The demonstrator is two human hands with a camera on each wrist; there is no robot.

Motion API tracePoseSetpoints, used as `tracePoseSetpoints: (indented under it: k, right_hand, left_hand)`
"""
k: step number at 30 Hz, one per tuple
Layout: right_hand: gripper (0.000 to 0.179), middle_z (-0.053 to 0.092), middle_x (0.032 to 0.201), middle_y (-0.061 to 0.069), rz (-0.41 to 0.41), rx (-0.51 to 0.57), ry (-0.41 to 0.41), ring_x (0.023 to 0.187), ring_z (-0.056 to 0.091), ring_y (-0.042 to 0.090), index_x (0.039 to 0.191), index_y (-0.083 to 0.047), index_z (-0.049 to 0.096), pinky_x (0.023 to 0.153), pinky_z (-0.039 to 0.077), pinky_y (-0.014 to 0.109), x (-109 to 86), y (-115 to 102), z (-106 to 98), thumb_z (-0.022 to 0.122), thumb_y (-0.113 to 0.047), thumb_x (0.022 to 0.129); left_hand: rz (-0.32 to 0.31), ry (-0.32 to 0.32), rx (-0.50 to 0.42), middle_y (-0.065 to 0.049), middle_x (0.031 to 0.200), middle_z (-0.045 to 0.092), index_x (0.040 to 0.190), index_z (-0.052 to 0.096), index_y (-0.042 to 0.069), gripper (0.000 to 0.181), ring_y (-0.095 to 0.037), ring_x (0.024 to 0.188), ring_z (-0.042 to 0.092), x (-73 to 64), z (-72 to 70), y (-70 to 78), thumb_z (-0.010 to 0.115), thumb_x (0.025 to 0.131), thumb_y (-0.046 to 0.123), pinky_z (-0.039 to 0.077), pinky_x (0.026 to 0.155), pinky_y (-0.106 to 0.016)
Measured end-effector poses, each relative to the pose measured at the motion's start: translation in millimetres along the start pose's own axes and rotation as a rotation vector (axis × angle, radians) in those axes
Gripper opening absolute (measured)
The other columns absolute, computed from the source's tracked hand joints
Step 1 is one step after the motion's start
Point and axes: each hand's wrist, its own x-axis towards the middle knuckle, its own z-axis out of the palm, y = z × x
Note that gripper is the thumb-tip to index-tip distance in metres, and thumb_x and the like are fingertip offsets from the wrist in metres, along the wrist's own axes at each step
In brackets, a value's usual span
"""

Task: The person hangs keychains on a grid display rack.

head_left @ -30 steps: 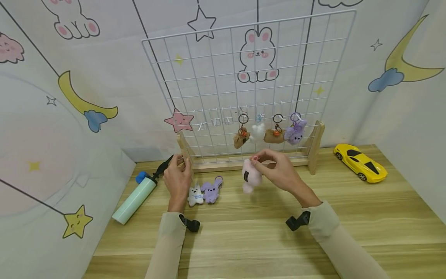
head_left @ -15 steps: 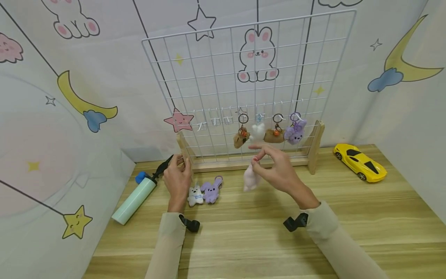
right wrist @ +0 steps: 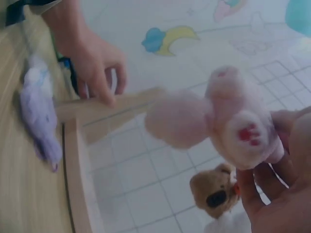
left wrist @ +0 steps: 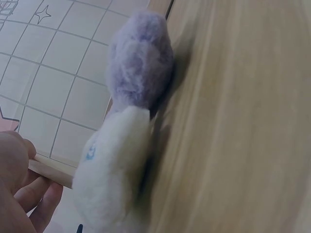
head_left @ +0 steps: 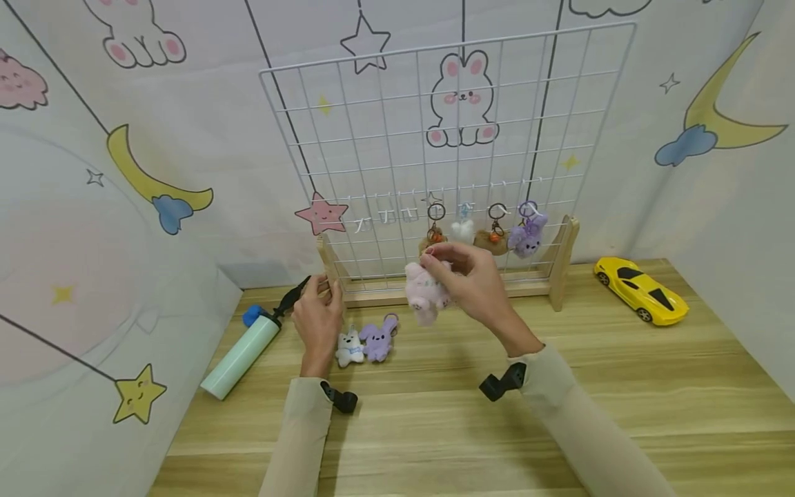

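Observation:
In the head view my right hand (head_left: pixel 475 286) pinches a pink plush keychain (head_left: pixel 422 286) near its top, before the wire rack. The right wrist view shows the pink plush (right wrist: pixel 245 133) with a red paw mark, and a brown plush (right wrist: pixel 214 189) beyond it. My left hand (head_left: pixel 318 321) grips the left wooden post (head_left: pixel 328 257) of the rack's stand. Beside that wrist a white plush keychain (head_left: pixel 350 348) and a purple rabbit keychain (head_left: pixel 377 342) lie on the table. Several plush keychains, among them a purple one (head_left: pixel 528 236), hang from hooks on the rack's right half.
White hooks (head_left: pixel 386 217) stick out from the rack's left half. A pale green hand pump (head_left: pixel 242 355) with a black handle lies at the left. At the right stands a yellow toy car (head_left: pixel 641 290). A printed cloth covers the wall behind.
My right hand has moved up and left with the pink plush keychain, which has turned. The left hand keeps its grip on the post. The head view has shifted slightly.

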Motion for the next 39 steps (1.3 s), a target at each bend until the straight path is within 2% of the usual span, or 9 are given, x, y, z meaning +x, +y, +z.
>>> tracePoseSetpoints:
  k: [6, 9, 14, 19, 26, 30, 33, 37, 39]
  right_hand:
    - [0.027, 0.083, 0.116, 0.010, 0.061, 0.084, 0.103, 0.091, 0.078, 0.012, 0.121, -0.009, 0.083, 0.071, 0.061, 0.020, 22.0, -10, 15, 0.079, -0.028, 0.102]
    - [0.027, 0.084, 0.114, 0.013, 0.088, 0.122, 0.147, 0.092, 0.079, 0.011, 0.120, -0.007, 0.083, 0.074, 0.063, 0.021, 30.6, -11, 22, 0.080, -0.027, 0.101]
    - [0.030, 0.084, 0.112, 0.012, 0.161, 0.164, 0.203, 0.093, 0.080, 0.013, 0.118, -0.007, 0.084, 0.076, 0.064, 0.023, 39.5, -14, 30, 0.083, -0.030, 0.099]
    - [0.032, 0.084, 0.112, 0.012, 0.217, 0.186, 0.230, 0.094, 0.081, 0.015, 0.118, -0.007, 0.084, 0.075, 0.065, 0.025, 43.9, -15, 36, 0.083, -0.031, 0.098]
    - [0.027, 0.084, 0.112, 0.011, 0.169, 0.105, 0.222, 0.090, 0.078, 0.015, 0.118, -0.009, 0.082, 0.067, 0.064, 0.024, 43.7, -13, 38, 0.082, -0.028, 0.099]
    - [0.024, 0.083, 0.116, 0.008, 0.097, 0.001, 0.221, 0.098, 0.078, 0.017, 0.119, -0.010, 0.081, 0.077, 0.063, 0.025, 40.3, -11, 36, 0.080, -0.024, 0.101]
    - [0.022, 0.082, 0.117, 0.009, 0.050, -0.050, 0.238, 0.103, 0.077, 0.019, 0.119, -0.008, 0.080, 0.085, 0.064, 0.030, 36.2, -11, 34, 0.079, -0.020, 0.101]
    - [0.020, 0.081, 0.116, 0.010, 0.017, -0.072, 0.271, 0.103, 0.076, 0.021, 0.119, -0.006, 0.080, 0.086, 0.066, 0.040, 29.4, -11, 30, 0.077, -0.015, 0.102]
    - [0.019, 0.081, 0.114, 0.010, 0.002, -0.090, 0.284, 0.103, 0.076, 0.021, 0.118, -0.005, 0.080, 0.086, 0.066, 0.038, 26.4, -10, 27, 0.077, -0.013, 0.101]
  left_hand:
    - [-0.012, -0.004, 0.000, -0.016, 0.118, 0.083, 0.126, 0.076, 0.009, 0.031, -0.030, 0.094, 0.084, 0.8, 0.5, -1.4, 0.072, 0.106, 0.033, 0.061, 0.093, -0.059]
    - [-0.013, -0.005, -0.003, -0.016, 0.117, 0.083, 0.126, 0.075, 0.009, 0.031, -0.031, 0.094, 0.084, 0.4, 1.5, -1.3, 0.072, 0.106, 0.032, 0.061, 0.094, -0.059]
    - [0.004, 0.003, -0.011, -0.017, 0.116, 0.083, 0.126, 0.076, 0.007, 0.030, -0.032, 0.093, 0.084, 0.3, 1.3, -1.1, 0.073, 0.106, 0.030, 0.063, 0.089, -0.059]
    - [-0.006, -0.003, -0.013, -0.017, 0.117, 0.082, 0.126, 0.075, 0.007, 0.031, -0.032, 0.094, 0.084, 0.9, 0.1, -0.3, 0.073, 0.106, 0.031, 0.063, 0.089, -0.058]
    - [0.007, 0.015, -0.006, -0.017, 0.115, 0.083, 0.124, 0.076, 0.007, 0.030, -0.031, 0.092, 0.084, 1.0, 0.2, -1.1, 0.073, 0.105, 0.030, 0.064, 0.086, -0.058]
    - [0.012, 0.022, -0.002, -0.017, 0.114, 0.083, 0.123, 0.076, 0.006, 0.029, -0.031, 0.091, 0.084, 0.1, 1.7, -1.9, 0.074, 0.105, 0.029, 0.064, 0.086, -0.059]
    - [0.007, 0.021, -0.002, -0.017, 0.115, 0.083, 0.124, 0.076, 0.006, 0.030, -0.031, 0.091, 0.084, -0.2, 2.0, -1.7, 0.074, 0.105, 0.030, 0.063, 0.088, -0.059]
    - [-0.005, 0.018, 0.000, -0.016, 0.115, 0.083, 0.124, 0.076, 0.008, 0.031, -0.031, 0.093, 0.084, 0.1, 1.7, -1.6, 0.073, 0.106, 0.032, 0.062, 0.090, -0.059]
    - [-0.010, 0.016, 0.002, -0.016, 0.116, 0.083, 0.124, 0.076, 0.009, 0.031, -0.031, 0.093, 0.084, 0.4, 1.5, -1.5, 0.072, 0.106, 0.033, 0.062, 0.090, -0.059]
